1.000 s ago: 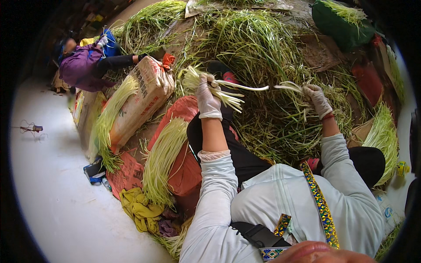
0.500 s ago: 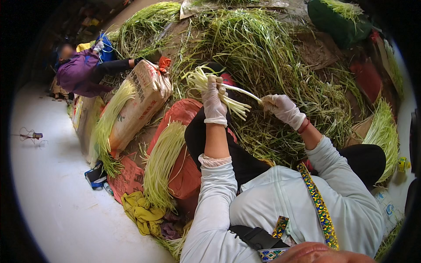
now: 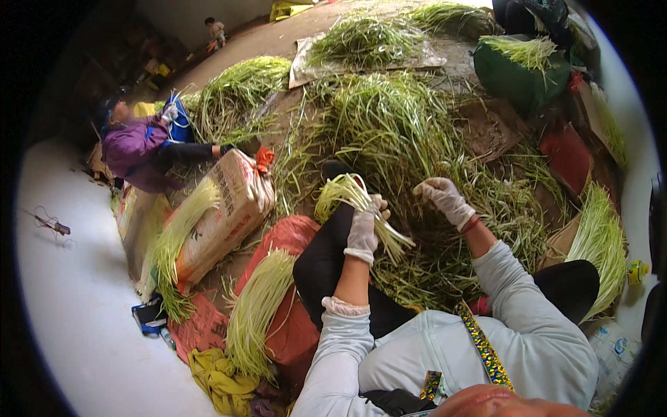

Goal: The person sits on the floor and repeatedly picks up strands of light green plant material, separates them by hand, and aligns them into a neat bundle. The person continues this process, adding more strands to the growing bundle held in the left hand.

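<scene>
One sack (image 3: pixel 288 233) (contents hidden) bears stalks (image 3: pixel 260 313).

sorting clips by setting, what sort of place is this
Probably an indoor workroom for handling harvested greens: a large heap of green stalks lies ahead, a paler bundle drapes over a red sack, and a co-worker in purple sits nearby.

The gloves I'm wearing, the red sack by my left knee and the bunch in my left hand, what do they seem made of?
Gloves: thin, whitish rubber or plastic, perhaps latex, judging by the wrinkled, clinging fit. Red sack: probably dull plastic, perhaps woven; it creases like sheeting. Bunch: plant stalks, smooth-looking, pale green to white, bending in curves.
</scene>
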Motion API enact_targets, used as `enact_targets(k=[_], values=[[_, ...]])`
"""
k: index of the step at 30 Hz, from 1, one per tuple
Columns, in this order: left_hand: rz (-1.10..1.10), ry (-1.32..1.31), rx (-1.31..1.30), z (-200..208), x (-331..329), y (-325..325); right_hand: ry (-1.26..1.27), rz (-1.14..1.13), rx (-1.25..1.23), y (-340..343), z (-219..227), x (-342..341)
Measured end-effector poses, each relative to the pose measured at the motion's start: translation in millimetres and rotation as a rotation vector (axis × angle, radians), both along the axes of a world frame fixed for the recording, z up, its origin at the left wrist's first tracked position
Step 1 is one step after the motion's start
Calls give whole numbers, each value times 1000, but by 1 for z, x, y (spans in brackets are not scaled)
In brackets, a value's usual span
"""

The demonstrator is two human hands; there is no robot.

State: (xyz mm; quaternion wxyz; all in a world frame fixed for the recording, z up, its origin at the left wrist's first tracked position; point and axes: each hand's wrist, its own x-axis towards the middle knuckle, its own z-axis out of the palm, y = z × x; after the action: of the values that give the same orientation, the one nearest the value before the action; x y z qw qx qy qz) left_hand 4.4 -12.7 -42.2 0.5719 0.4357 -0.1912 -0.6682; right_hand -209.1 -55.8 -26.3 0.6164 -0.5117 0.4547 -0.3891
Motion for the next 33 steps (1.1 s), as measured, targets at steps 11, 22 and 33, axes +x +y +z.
enact_targets(k=[11,22,33], values=[[-102,15,-61,5,-11,7,192,254,-280,6,-2,51],[-200,222,-25,13,-9,12,516,320,-523,3,8,61],[-272,177,-9,10,-6,13,540,238,-603,15,2,61]])
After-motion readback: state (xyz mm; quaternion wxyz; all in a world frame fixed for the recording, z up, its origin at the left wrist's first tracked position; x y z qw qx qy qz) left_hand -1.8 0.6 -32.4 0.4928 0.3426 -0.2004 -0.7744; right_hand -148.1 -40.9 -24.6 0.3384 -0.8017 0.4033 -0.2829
